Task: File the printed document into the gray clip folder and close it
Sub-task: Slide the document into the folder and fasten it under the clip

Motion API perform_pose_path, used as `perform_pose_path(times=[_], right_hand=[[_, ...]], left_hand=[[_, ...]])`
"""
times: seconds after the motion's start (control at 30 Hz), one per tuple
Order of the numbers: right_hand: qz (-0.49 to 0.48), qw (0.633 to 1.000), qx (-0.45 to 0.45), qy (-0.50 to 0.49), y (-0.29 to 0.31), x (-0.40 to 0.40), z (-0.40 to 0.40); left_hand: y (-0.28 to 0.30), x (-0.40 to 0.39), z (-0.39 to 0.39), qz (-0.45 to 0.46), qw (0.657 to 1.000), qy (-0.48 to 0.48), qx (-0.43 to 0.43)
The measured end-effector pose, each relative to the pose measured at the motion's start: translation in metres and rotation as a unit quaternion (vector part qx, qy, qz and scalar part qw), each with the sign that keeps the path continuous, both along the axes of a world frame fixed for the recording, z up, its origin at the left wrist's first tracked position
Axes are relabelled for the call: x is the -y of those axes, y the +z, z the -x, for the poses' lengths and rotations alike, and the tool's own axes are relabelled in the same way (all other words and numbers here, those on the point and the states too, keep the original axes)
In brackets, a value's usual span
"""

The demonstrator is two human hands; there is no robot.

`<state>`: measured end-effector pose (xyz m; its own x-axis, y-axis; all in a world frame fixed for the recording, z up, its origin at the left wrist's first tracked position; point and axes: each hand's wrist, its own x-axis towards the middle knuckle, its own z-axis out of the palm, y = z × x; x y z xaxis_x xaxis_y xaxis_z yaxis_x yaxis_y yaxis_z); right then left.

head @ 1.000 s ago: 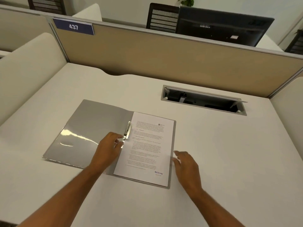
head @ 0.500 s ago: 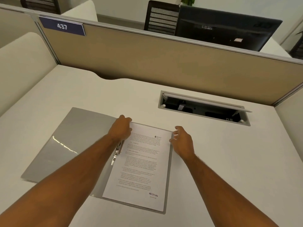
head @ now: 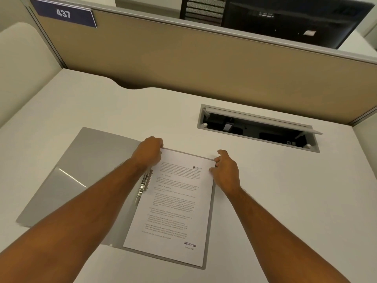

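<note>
Head view: the gray folder (head: 67, 178) lies open and flat on the white desk (head: 275, 201). The document (head: 173, 205) rests on its right half, long axis running from the near edge away toward the partition (head: 183, 64), leaning slightly right at the far end; its text reads upright from here, with a "RECEIVED" stamp at the near right corner. The metal clip (head: 143, 185) lies along the sheet's left edge, by the spine. The left hand (head: 150, 153) is curled over the sheet's far left corner, fingers closed on the edge. The right hand (head: 225, 169) pinches the far right corner. Both forearms reach straight forward.
</note>
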<state>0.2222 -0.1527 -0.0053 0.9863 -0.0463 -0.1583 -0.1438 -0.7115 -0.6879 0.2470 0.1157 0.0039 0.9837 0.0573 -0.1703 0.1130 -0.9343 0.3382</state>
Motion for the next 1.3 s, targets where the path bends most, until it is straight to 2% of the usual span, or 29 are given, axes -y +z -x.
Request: perform_pose_path(times=[0.47,0.57,0.67,0.8,1.0,1.1,1.3], right_hand=[[-0.006,1.0,-0.004,-0.014,-0.001,-0.008,0.006],[-0.031,0.999,-0.007,-0.024,0.002,-0.007,0.011],[-0.078,0.996,-0.005,-0.048,0.007,-0.004,0.025],[-0.059,0.994,-0.008,-0.086,0.01,0.002,0.059],[-0.128,0.979,-0.066,-0.141,0.002,0.009,0.127],[-0.142,0.975,-0.074,-0.151,0.0,0.006,0.146],[-0.155,0.972,-0.093,-0.152,0.004,-0.001,0.149]], left_hand=[[-0.007,-0.004,0.003,-0.006,1.0,-0.005,0.028],[-0.006,-0.006,0.009,0.004,0.999,0.004,0.046],[-0.002,-0.007,0.018,0.033,0.996,0.042,0.07],[0.004,-0.01,0.04,0.063,0.991,0.105,0.051],[0.009,-0.024,0.084,0.112,0.98,0.156,0.043],[0.005,-0.029,0.099,0.153,0.98,0.129,0.0],[0.013,-0.023,0.104,0.217,0.972,0.089,-0.024]])
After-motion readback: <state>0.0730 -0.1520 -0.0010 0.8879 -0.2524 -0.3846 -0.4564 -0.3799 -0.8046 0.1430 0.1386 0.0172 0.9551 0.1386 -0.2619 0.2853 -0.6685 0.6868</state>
